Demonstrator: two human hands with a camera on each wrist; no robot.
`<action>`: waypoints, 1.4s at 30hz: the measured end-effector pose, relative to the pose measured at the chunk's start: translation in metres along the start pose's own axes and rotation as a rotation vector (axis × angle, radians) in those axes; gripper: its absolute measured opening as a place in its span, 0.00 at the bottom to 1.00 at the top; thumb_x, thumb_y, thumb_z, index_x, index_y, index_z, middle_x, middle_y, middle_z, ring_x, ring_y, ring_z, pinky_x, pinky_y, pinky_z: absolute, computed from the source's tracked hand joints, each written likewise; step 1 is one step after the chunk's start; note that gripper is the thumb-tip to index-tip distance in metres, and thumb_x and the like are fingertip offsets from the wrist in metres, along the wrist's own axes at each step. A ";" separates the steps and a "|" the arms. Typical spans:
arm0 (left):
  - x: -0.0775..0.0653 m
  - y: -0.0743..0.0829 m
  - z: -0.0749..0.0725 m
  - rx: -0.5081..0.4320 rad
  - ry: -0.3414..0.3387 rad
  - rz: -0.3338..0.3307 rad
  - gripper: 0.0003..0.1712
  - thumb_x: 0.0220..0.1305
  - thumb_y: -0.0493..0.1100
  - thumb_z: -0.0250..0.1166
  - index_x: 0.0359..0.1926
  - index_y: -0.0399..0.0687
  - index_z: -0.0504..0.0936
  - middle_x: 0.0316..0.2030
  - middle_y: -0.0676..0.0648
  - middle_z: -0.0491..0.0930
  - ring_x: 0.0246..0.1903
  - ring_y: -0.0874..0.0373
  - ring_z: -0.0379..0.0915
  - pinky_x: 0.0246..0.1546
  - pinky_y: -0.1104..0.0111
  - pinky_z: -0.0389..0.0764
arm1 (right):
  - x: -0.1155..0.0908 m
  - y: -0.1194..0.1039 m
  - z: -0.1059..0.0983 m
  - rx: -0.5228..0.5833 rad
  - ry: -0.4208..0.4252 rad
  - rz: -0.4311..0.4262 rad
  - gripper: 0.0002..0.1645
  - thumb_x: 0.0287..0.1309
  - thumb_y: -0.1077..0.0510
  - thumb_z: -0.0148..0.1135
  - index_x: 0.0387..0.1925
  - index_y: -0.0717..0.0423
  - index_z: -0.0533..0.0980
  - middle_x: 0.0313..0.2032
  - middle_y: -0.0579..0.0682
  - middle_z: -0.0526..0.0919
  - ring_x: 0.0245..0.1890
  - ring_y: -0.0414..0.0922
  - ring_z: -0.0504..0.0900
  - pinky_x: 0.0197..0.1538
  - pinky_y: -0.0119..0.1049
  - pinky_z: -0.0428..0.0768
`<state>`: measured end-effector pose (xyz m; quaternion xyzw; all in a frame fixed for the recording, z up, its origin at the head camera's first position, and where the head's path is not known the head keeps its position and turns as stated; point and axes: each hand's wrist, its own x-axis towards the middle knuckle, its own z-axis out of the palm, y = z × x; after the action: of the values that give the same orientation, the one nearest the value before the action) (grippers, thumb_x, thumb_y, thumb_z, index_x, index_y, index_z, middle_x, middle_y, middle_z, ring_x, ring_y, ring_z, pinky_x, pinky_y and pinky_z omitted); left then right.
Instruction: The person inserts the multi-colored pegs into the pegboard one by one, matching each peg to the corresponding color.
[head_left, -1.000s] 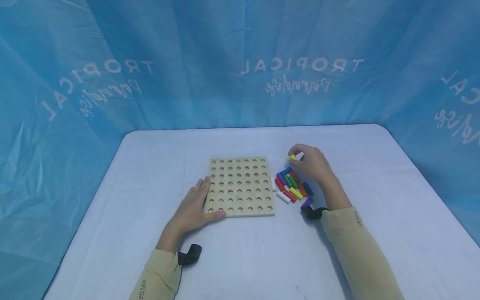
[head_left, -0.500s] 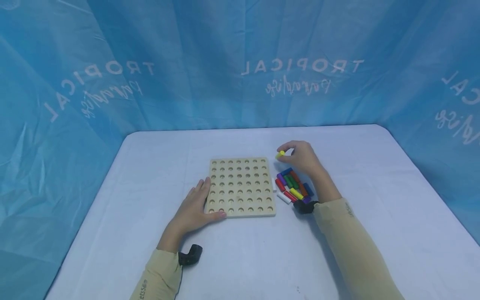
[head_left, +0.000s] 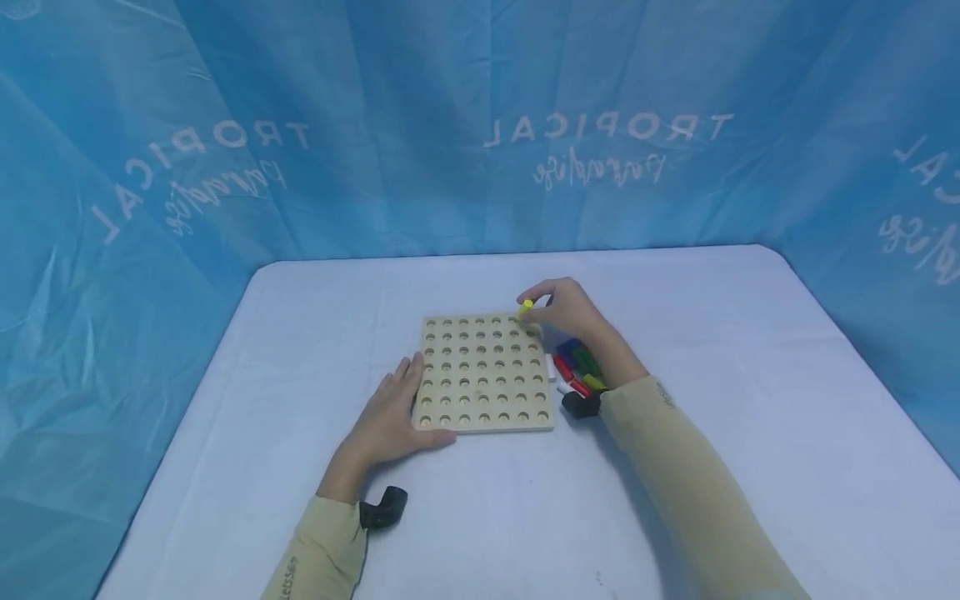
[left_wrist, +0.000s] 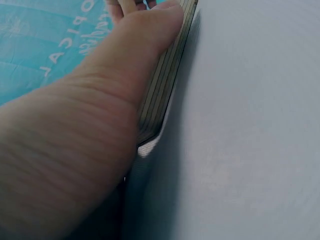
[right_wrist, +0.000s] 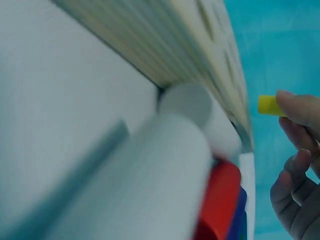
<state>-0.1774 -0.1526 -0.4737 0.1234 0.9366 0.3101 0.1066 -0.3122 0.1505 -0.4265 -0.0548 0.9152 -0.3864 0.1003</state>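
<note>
A square wooden board [head_left: 472,373] with rows of round holes lies flat on the table. My left hand [head_left: 386,421] rests against its near left corner, thumb along the front edge and fingers along the left side. Between thumb and forefinger my right hand [head_left: 566,310] pinches a yellow peg [head_left: 527,307], tilted, over the board's far right corner. The right wrist view shows one end of the yellow peg [right_wrist: 267,105] sticking out past the fingertips. In the left wrist view the thumb [left_wrist: 150,30] lies along the board's side.
Right of the board lies a pile of coloured pegs, partly hidden by the right wrist, with a red peg [head_left: 562,367] and a green peg [head_left: 586,362] showing. A white peg [head_left: 551,367] sits against the board's right edge. A blue curtain [head_left: 480,183] hangs behind the white table [head_left: 465,517].
My right hand has carried the yellow peg leftward from beyond the pile to the board's far right corner. The left hand has stayed at the board.
</note>
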 end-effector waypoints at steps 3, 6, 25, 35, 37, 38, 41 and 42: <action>0.000 0.000 0.001 -0.007 0.001 -0.004 0.79 0.39 0.76 0.74 0.80 0.49 0.37 0.80 0.46 0.40 0.80 0.50 0.32 0.80 0.53 0.40 | 0.004 -0.003 0.007 -0.001 -0.005 -0.005 0.16 0.56 0.53 0.72 0.47 0.47 0.86 0.47 0.47 0.83 0.39 0.49 0.76 0.39 0.38 0.76; 0.000 0.000 0.002 -0.011 0.000 -0.011 0.80 0.39 0.76 0.73 0.80 0.49 0.36 0.80 0.46 0.40 0.80 0.51 0.32 0.80 0.54 0.39 | 0.006 -0.004 0.012 -0.004 -0.010 -0.007 0.15 0.55 0.53 0.72 0.46 0.47 0.86 0.46 0.47 0.83 0.37 0.48 0.76 0.37 0.37 0.76; 0.001 -0.002 0.002 0.011 0.001 -0.019 0.79 0.40 0.76 0.73 0.80 0.50 0.36 0.80 0.46 0.39 0.80 0.49 0.32 0.80 0.52 0.41 | 0.004 -0.017 0.012 -0.114 -0.062 -0.006 0.17 0.56 0.55 0.71 0.49 0.48 0.84 0.60 0.51 0.79 0.67 0.52 0.71 0.71 0.53 0.69; 0.000 0.001 0.002 0.007 -0.004 -0.040 0.80 0.39 0.77 0.73 0.80 0.53 0.35 0.80 0.45 0.38 0.80 0.47 0.33 0.79 0.48 0.43 | -0.012 -0.004 -0.005 -0.061 -0.050 -0.084 0.24 0.59 0.48 0.70 0.57 0.46 0.81 0.57 0.46 0.82 0.44 0.48 0.80 0.44 0.42 0.82; 0.000 0.001 0.001 0.004 -0.004 -0.042 0.80 0.39 0.77 0.73 0.80 0.53 0.35 0.80 0.45 0.38 0.79 0.46 0.33 0.78 0.47 0.44 | -0.022 0.001 -0.014 -0.060 -0.047 -0.112 0.23 0.60 0.47 0.70 0.56 0.45 0.81 0.56 0.44 0.83 0.41 0.46 0.80 0.41 0.39 0.82; 0.000 0.001 0.001 0.003 -0.005 -0.041 0.80 0.39 0.77 0.73 0.80 0.53 0.35 0.80 0.45 0.38 0.79 0.46 0.32 0.78 0.47 0.44 | -0.028 0.003 -0.019 -0.061 -0.062 -0.118 0.22 0.60 0.47 0.69 0.56 0.44 0.81 0.56 0.44 0.83 0.41 0.46 0.79 0.40 0.38 0.81; 0.001 0.000 0.000 0.005 -0.009 -0.039 0.80 0.38 0.77 0.73 0.80 0.53 0.34 0.80 0.44 0.37 0.79 0.45 0.32 0.78 0.46 0.44 | -0.046 0.014 -0.032 -0.077 -0.121 -0.123 0.22 0.60 0.48 0.70 0.56 0.42 0.82 0.55 0.44 0.83 0.42 0.46 0.79 0.39 0.38 0.81; 0.002 0.000 -0.001 0.007 -0.010 -0.039 0.80 0.38 0.77 0.72 0.80 0.53 0.34 0.80 0.44 0.37 0.79 0.44 0.32 0.78 0.45 0.44 | -0.051 0.018 -0.036 -0.095 -0.149 -0.122 0.22 0.59 0.48 0.70 0.56 0.41 0.82 0.55 0.44 0.83 0.43 0.46 0.78 0.40 0.38 0.81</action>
<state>-0.1793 -0.1526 -0.4735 0.1071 0.9393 0.3042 0.1169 -0.2711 0.1970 -0.4082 -0.1435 0.9175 -0.3428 0.1417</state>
